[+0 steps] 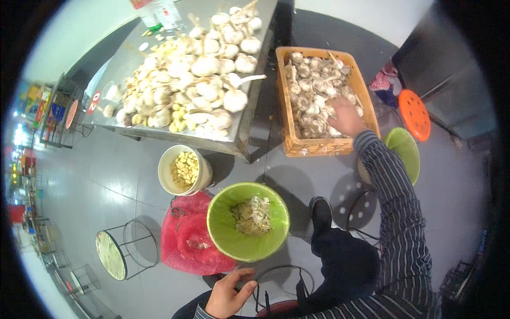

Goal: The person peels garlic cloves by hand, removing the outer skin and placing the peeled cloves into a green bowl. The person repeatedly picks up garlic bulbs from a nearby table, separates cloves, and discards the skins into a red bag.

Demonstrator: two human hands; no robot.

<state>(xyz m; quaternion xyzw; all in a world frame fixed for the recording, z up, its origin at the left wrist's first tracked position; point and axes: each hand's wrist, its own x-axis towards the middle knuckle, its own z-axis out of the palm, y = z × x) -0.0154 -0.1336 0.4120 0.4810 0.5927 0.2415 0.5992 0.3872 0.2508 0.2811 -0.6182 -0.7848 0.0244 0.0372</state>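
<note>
My right hand reaches down into an orange plastic crate filled with unpeeled garlic bulbs. Its fingertips are among the bulbs at the crate's near right, and whether they grip one is hard to see. Above my lap, my left hand holds nothing, with thumb and fingers apart. Just beyond it stands a green bin with papery garlic skins at the bottom. Peeled cloves lie in a white bucket to the left.
A metal table bears a heap of garlic bulbs. Red mesh sacking lies against the green bin. An orange stool and another green bin stand at right, and a round stool at left.
</note>
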